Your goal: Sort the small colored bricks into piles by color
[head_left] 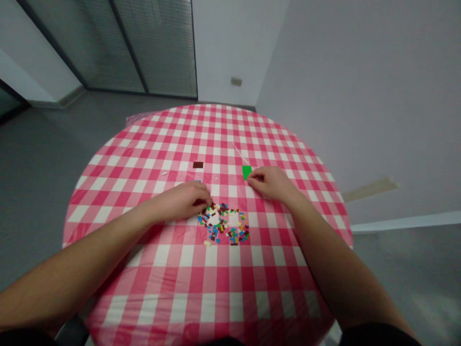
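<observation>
A loose pile of tiny building bricks (223, 222), in brown, blue, green, yellow and white, lies on the checked tablecloth. My left hand (189, 199) rests at the pile's upper left edge, fingers curled together among the bricks; what they pinch is too small to make out. Farther right, a small green building plate (246, 172) sits beyond the pile. The thumb and index finger of my right hand (270, 182) are closed at its lower right corner. A dark brown plate (198, 165) lies apart, past my left hand, and a bit of blue shows just behind that hand.
The round table (173, 288) wears a red and white checked plastic cover. A wall (378, 96) stands close on the right. Glass partition panels (162, 48) and a wall socket (236, 81) are beyond the table. Grey floor shows at the left.
</observation>
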The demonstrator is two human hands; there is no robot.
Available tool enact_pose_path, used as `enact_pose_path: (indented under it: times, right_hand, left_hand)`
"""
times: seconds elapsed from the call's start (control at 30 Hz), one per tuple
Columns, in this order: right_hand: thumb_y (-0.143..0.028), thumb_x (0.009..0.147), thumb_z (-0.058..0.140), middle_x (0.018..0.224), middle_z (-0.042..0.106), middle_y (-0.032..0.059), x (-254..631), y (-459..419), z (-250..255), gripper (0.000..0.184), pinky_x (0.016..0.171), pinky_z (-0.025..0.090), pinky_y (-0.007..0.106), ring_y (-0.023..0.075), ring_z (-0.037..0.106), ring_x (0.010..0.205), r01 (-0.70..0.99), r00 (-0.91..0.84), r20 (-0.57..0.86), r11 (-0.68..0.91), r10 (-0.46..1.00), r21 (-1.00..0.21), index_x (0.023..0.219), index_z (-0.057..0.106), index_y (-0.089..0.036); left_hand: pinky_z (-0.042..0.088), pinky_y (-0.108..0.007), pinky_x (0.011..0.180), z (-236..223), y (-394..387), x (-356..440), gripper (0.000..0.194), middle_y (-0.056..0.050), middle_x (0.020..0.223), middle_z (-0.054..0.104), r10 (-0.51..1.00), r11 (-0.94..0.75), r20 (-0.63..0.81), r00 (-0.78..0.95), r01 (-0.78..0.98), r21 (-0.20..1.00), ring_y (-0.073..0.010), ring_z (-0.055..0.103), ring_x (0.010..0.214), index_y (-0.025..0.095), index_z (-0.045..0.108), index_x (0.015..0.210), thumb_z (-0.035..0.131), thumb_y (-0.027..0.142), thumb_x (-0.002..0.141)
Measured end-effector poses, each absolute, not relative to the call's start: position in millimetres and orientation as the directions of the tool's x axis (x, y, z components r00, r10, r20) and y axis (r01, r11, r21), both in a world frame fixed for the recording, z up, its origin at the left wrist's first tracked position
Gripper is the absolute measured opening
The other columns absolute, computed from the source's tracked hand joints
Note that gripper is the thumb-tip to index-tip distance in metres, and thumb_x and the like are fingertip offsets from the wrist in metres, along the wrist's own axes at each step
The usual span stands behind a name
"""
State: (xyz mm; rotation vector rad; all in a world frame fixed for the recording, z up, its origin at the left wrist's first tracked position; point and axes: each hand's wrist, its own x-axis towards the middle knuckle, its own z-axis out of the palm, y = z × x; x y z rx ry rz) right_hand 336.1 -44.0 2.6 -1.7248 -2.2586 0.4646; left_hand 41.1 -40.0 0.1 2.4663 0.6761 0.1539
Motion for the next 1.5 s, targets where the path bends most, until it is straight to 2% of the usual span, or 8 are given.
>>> enact_pose_path:
  times: [0.2,0.37,0.47,0.67,0.87,1.13,1.33,1.5]
  right_hand:
    - [-0.024,0.087,0.061,0.088,0.077,0.0069,332,-48,7,0.016,0.067,0.045,0.032,0.0198,0.068,0.077,0.862,-0.303,-0.019,0.265,0.953,-0.432,0.086,0.077,-0.021]
    - [-0.011,0.082,0.062,0.088,0.078,0.0036,310,-64,18,0.019,0.072,0.046,0.027,0.0164,0.069,0.078,0.709,-0.611,-0.17,0.44,0.773,-0.551,0.085,0.078,-0.021]
    - [-0.009,0.08,0.061,0.089,0.078,0.0039,298,-72,19,0.023,0.071,0.046,0.026,0.016,0.068,0.078,0.676,-0.67,-0.184,0.488,0.719,-0.552,0.088,0.079,-0.021]
    - [-0.008,0.08,0.061,0.092,0.079,0.0054,293,-73,13,0.024,0.071,0.045,0.026,0.0165,0.068,0.078,0.677,-0.676,-0.179,0.506,0.715,-0.535,0.091,0.079,-0.019]
    - [-0.011,0.082,0.062,0.088,0.078,0.0048,295,-70,13,0.019,0.069,0.043,0.027,0.016,0.066,0.075,0.72,-0.638,-0.182,0.496,0.748,-0.485,0.085,0.078,-0.02]
    - [-0.012,0.081,0.062,0.091,0.077,0.0039,293,-74,8,0.022,0.07,0.042,0.026,0.016,0.065,0.077,0.663,-0.701,-0.158,0.553,0.696,-0.504,0.092,0.078,-0.021]
    - [-0.01,0.08,0.059,0.085,0.076,0.004,288,-78,5,0.022,0.067,0.041,0.026,0.015,0.063,0.073,0.66,-0.707,-0.164,0.559,0.687,-0.503,0.085,0.078,-0.02]
    - [-0.015,0.088,0.059,0.089,0.076,0.0066,284,-79,8,0.017,0.07,0.042,0.028,0.0173,0.064,0.078,0.66,-0.709,-0.168,0.56,0.685,-0.501,0.089,0.076,-0.018]
  left_hand:
    - [0.049,-0.031,0.084,-1,-40,41,0.019,-0.008,0.093,0.073,0.501,-0.719,-0.014,0.865,0.425,0.55,-0.0184,0.066,0.088,0.016,0.075,0.091,0.056,0.013,0.091]
    - [0.049,-0.032,0.086,1,-41,41,0.022,-0.008,0.097,0.074,0.481,-0.713,-0.001,0.877,0.392,0.581,-0.0187,0.066,0.091,0.018,0.076,0.099,0.056,0.014,0.092]
    - [0.049,-0.032,0.085,0,-41,41,0.022,-0.008,0.095,0.073,0.468,-0.718,0.011,0.884,0.373,0.587,-0.0184,0.066,0.089,0.019,0.077,0.097,0.056,0.014,0.092]
    - [0.05,-0.032,0.084,1,-41,42,0.019,-0.008,0.094,0.073,0.464,-0.715,-0.004,0.886,0.377,0.589,-0.0186,0.066,0.088,0.018,0.076,0.094,0.057,0.013,0.091]
    - [0.049,-0.032,0.083,1,-42,42,0.017,-0.007,0.091,0.071,0.477,-0.71,-0.01,0.879,0.392,0.585,-0.0182,0.064,0.087,0.017,0.073,0.089,0.056,0.013,0.089]
    - [0.047,-0.03,0.079,5,-44,44,0.016,-0.005,0.084,0.068,0.508,-0.69,0.005,0.861,0.403,0.601,-0.0173,0.061,0.08,0.016,0.068,0.08,0.054,0.012,0.087]
    - [0.046,-0.03,0.078,7,-43,45,0.015,-0.005,0.084,0.067,0.513,-0.68,-0.007,0.858,0.412,0.606,-0.0174,0.06,0.08,0.016,0.067,0.079,0.054,0.013,0.086]
    - [0.046,-0.029,0.078,8,-43,45,0.015,-0.005,0.084,0.068,0.517,-0.68,-0.01,0.856,0.418,0.603,-0.0174,0.061,0.081,0.016,0.067,0.079,0.054,0.012,0.086]
